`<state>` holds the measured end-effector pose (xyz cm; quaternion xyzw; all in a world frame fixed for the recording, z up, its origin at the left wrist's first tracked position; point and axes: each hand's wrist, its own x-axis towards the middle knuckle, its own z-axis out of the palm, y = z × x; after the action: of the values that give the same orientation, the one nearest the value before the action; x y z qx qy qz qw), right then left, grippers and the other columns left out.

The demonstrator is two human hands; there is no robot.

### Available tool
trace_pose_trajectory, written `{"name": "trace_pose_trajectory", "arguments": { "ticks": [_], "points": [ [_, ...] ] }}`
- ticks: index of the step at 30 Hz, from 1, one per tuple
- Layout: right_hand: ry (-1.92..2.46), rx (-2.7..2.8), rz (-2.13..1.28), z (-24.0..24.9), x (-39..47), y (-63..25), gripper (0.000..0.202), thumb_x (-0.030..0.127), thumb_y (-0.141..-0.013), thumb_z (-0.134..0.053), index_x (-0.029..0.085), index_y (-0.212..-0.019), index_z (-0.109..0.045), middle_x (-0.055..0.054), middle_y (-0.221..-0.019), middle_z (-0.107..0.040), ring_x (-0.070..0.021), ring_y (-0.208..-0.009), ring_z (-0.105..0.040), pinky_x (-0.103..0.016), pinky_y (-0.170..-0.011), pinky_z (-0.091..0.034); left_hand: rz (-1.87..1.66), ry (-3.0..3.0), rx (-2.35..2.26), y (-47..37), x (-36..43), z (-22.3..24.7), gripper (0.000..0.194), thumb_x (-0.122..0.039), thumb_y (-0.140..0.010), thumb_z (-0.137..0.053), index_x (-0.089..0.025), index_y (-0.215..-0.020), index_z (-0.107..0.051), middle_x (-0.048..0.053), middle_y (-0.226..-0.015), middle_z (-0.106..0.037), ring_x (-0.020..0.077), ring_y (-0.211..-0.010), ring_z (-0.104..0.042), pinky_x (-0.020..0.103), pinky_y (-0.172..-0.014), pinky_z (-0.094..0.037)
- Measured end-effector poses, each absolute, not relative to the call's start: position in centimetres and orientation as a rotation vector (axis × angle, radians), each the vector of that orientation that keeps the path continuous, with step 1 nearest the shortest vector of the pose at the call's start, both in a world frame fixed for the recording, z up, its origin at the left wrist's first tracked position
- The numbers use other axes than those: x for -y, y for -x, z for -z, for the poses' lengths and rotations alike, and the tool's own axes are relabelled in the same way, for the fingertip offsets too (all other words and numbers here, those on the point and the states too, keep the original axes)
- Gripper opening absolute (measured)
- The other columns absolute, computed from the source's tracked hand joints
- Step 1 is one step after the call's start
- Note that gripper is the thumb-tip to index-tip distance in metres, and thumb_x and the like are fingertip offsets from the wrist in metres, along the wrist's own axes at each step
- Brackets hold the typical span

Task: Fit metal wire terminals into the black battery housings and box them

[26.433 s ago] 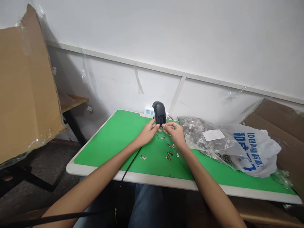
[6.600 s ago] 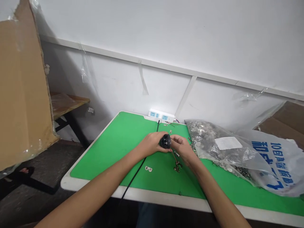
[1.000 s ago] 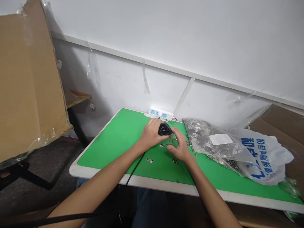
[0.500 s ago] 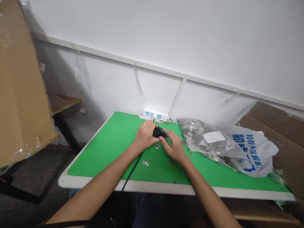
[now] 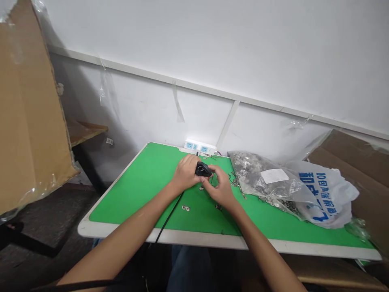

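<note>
Over the middle of the green table mat, my left hand [image 5: 186, 172] is wrapped round a small black rounded plastic object [image 5: 202, 169]; its exact kind does not show. My right hand [image 5: 221, 188] is closed at the object's right end, thumb and fingertips pinched together there. Anything small between those fingertips is too tiny to make out. A black cable [image 5: 169, 217] runs from under my left wrist down over the table's front edge. Small metal parts [image 5: 186, 207] lie on the mat below my hands, with another dark metal piece [image 5: 218, 207] beside my right wrist.
A white power strip [image 5: 200, 146] stands at the table's back edge by the wall. To the right lie a clear plastic bag of metal parts [image 5: 252, 170] and a white bag with blue print [image 5: 331, 194]. Cardboard [image 5: 349, 162] leans behind them; more cardboard [image 5: 33, 121] rises at the left.
The right fingers have shifted slightly at the end of the black object, which has turned a little. The whole view has moved slightly; the left hand keeps its hold.
</note>
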<state>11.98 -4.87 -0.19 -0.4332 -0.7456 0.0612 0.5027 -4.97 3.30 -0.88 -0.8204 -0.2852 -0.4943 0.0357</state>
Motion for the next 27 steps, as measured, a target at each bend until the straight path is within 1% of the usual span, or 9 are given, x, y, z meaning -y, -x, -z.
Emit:
{"name": "trace_pose_trajectory", "arguments": {
  "ticks": [3,6,11,13,17,19,21,24,27],
  "points": [
    [1.043,1.878,-0.253,-0.4,4.8,-12.7,0.028,0.038,-0.094,-0.069,0.024,-0.117,-0.067,-0.007,-0.107,-0.076,-0.0263,-0.098,-0.070,-0.047,-0.099,-0.055,1.548,2.585,0.872,5.2,-3.7,0.7,0.037,-0.048,-0.082,-0.082,-0.023,-0.096,-0.057,0.007,-0.095,-0.068,0.0266,-0.091,-0.063,0.039,-0.081,-0.051],
    [1.025,1.941,-0.416,-1.1,4.5,-14.0,0.029,0.042,-0.097,-0.067,0.024,-0.119,-0.071,-0.007,-0.108,-0.078,-0.0254,-0.098,-0.072,-0.045,-0.097,-0.057,1.556,2.705,0.815,5.4,-4.1,0.7,0.043,-0.049,-0.080,-0.085,-0.023,-0.100,-0.057,0.007,-0.099,-0.067,0.0256,-0.094,-0.064,0.038,-0.084,-0.053],
    [1.042,1.879,-0.688,-1.8,4.0,-15.5,0.033,0.050,-0.101,-0.061,0.025,-0.118,-0.075,-0.008,-0.116,-0.079,-0.0248,-0.106,-0.073,-0.041,-0.094,-0.058,1.640,2.864,0.755,5.4,-4.3,1.1,0.045,-0.046,-0.084,-0.084,-0.023,-0.112,-0.057,0.007,-0.109,-0.069,0.0234,-0.102,-0.069,0.037,-0.088,-0.056],
    [1.073,1.857,-0.708,-1.7,3.8,-15.7,0.033,0.050,-0.101,-0.061,0.024,-0.114,-0.077,-0.007,-0.112,-0.079,-0.0243,-0.104,-0.073,-0.040,-0.092,-0.058,1.666,2.911,0.737,5.4,-4.2,1.2,0.049,-0.048,-0.084,-0.084,-0.024,-0.116,-0.056,0.008,-0.115,-0.071,0.0234,-0.106,-0.072,0.038,-0.091,-0.058],
    [1.148,1.836,-0.676,-1.7,3.6,-15.9,0.034,0.051,-0.100,-0.062,0.021,-0.103,-0.079,-0.006,-0.096,-0.079,-0.0224,-0.089,-0.072,-0.036,-0.081,-0.057,1.659,2.990,0.744,5.5,-4.2,1.4,0.057,-0.052,-0.079,-0.087,-0.025,-0.118,-0.056,0.009,-0.127,-0.073,0.0249,-0.114,-0.074,0.042,-0.099,-0.059],
    [1.163,1.817,-0.689,-1.8,3.6,-16.0,0.034,0.052,-0.099,-0.064,0.021,-0.104,-0.079,-0.005,-0.097,-0.079,-0.0222,-0.088,-0.071,-0.036,-0.080,-0.056,1.655,3.001,0.767,5.6,-4.3,1.4,0.061,-0.053,-0.077,-0.088,-0.026,-0.121,-0.056,0.009,-0.127,-0.074,0.0255,-0.114,-0.075,0.042,-0.098,-0.060],
    [1.145,1.773,-0.756,-1.9,3.6,-16.2,0.035,0.054,-0.096,-0.068,0.022,-0.108,-0.079,-0.006,-0.102,-0.080,-0.0232,-0.093,-0.073,-0.037,-0.082,-0.057,1.673,2.998,0.785,5.7,-4.4,1.5,0.062,-0.055,-0.078,-0.087,-0.026,-0.123,-0.056,0.009,-0.126,-0.075,0.0260,-0.112,-0.076,0.042,-0.096,-0.061],
    [1.051,1.635,-0.859,-2.0,3.5,-16.6,0.044,0.063,-0.096,-0.064,0.023,-0.107,-0.079,-0.008,-0.100,-0.080,-0.0244,-0.094,-0.075,-0.038,-0.082,-0.059,1.753,2.973,0.837,5.8,-4.5,1.8,0.064,-0.058,-0.078,-0.086,-0.025,-0.124,-0.057,0.012,-0.126,-0.075,0.0278,-0.109,-0.077,0.043,-0.091,-0.063],
    [1.001,1.523,-0.749,-1.9,3.3,-16.6,0.043,0.064,-0.097,-0.061,0.025,-0.101,-0.079,-0.008,-0.101,-0.080,-0.0253,-0.098,-0.074,-0.041,-0.085,-0.060,1.858,2.987,0.853,5.8,-4.7,2.4,0.067,-0.062,-0.076,-0.085,-0.023,-0.123,-0.059,0.014,-0.123,-0.074,0.0297,-0.106,-0.077,0.044,-0.088,-0.064]
  ]
}}
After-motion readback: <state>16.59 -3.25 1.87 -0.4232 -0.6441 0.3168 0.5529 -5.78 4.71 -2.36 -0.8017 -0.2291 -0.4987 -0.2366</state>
